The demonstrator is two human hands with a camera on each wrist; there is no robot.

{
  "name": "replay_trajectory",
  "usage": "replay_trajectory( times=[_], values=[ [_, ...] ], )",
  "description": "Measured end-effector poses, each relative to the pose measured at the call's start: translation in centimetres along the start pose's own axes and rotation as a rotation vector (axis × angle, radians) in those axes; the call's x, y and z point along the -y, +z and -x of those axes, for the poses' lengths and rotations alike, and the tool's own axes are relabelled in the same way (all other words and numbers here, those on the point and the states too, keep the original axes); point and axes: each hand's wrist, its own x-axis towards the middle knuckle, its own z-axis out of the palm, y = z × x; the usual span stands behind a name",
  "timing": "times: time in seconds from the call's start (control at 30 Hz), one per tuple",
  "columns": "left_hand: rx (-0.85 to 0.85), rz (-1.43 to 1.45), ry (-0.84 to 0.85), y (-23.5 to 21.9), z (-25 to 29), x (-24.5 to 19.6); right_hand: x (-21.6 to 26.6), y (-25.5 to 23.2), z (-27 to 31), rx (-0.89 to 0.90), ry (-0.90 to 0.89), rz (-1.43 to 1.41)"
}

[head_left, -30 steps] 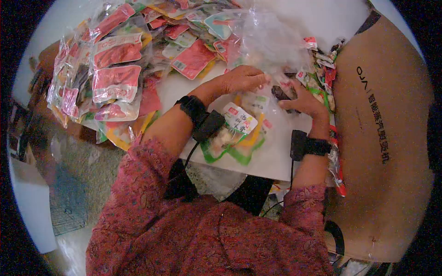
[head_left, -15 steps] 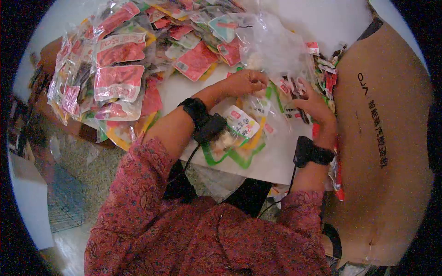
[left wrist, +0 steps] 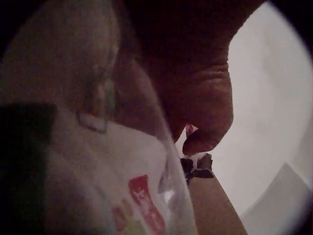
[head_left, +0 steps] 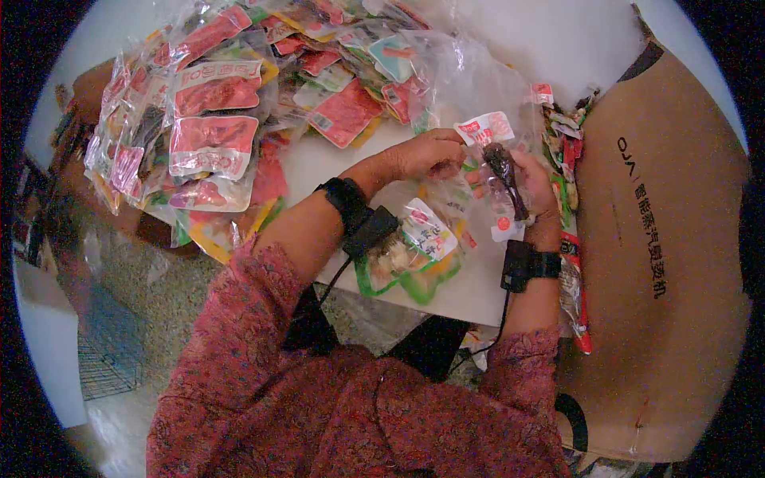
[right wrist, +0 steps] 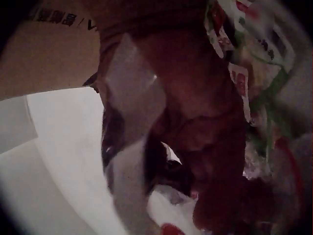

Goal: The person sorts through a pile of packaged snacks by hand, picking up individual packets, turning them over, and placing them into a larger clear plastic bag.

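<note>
My right hand holds a clear vacuum pack with a dark drumstick inside and red-and-white print at its ends. The pack lies along the palm, bone end toward the wrist. My left hand, its fingers curled, grips the edge of a large clear plastic bag beside the pack's upper end. In the left wrist view the film of this bag runs down next to the curled left hand. Under the left forearm lie green-edged food packs with a white label.
A big heap of filled clear bags with red-labelled packs covers the table's left and back. More small packs lie along the right edge, beside a tall brown cardboard box. The white table's front edge is close to the body.
The right hand has turned palm up and brought the drumstick pack up into full view. The left hand has curled its fingers and shifted slightly, staying near the bag.
</note>
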Motion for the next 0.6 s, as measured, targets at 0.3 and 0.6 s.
replay_trajectory(
  times=[0.3,0.6],
  values=[
    [-0.142,0.004,0.093,1.9,0.2,-1.3,-3.0,-1.7,-2.9,-0.205,-0.228,0.22],
    [-0.291,-0.007,-0.023,2.1,-0.7,0.4,-0.9,0.6,-2.1,-0.311,-0.37,0.591]
  ],
)
